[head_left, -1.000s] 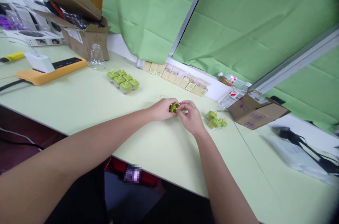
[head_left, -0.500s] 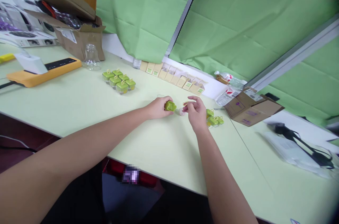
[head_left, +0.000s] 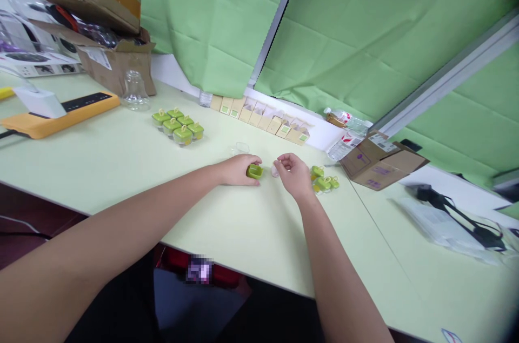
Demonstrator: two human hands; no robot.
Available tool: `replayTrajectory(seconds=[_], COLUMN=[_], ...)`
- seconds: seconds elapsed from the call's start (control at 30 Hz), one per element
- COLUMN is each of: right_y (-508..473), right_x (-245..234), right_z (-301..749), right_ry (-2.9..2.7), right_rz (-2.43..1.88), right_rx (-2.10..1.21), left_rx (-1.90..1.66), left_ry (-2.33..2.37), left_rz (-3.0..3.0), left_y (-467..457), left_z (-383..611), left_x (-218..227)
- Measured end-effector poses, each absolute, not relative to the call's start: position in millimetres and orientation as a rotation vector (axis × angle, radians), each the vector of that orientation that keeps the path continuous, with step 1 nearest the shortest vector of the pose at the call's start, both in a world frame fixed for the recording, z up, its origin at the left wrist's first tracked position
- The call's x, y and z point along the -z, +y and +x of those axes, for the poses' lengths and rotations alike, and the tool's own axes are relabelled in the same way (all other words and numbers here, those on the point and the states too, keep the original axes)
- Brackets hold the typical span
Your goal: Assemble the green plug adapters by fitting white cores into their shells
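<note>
My left hand (head_left: 237, 169) rests on the pale green table (head_left: 121, 165) with its fingers closed on a small green lid (head_left: 254, 171), which sits open side up. My right hand (head_left: 295, 174) is a little to the right, fingers curled and pinching a small clear and pinkish piece (head_left: 275, 170) at the table surface. Just right of that hand lie a few green-lidded little jars (head_left: 323, 180). A clear small cup (head_left: 240, 147) stands behind my left hand.
A cluster of several finished green-lidded jars (head_left: 178, 126) stands at the left middle. A row of small beige boxes (head_left: 261, 116) lines the wall. An orange power strip (head_left: 60, 111), cardboard boxes (head_left: 117, 59), a glass bottle (head_left: 133, 89), another carton (head_left: 381, 162) and plastic bags (head_left: 450, 227) surround the area.
The two hands were together on the green lid; they have parted. The left hand has set the lid down on the table, and the right hand now holds a small clear piece beside it.
</note>
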State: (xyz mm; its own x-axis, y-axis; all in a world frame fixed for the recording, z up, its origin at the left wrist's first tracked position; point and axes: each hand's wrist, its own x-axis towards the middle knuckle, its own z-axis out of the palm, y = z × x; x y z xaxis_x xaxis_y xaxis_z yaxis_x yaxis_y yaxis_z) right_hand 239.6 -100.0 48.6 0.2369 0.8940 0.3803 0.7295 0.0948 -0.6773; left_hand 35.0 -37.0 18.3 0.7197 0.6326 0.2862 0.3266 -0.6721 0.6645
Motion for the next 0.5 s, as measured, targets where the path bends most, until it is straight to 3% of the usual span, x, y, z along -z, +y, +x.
replayTrajectory(seconds=[0.5], right_y=[-103.6], right_x=[-50.3], right_z=[237.4], right_ry=[-1.673], right_rz=[-1.767], right_rx=[-0.231], left_rx=[-0.648], left_ry=[0.738], left_rz=[2.416], left_y=[-38.3], left_z=[34.0], left_x=[-19.9])
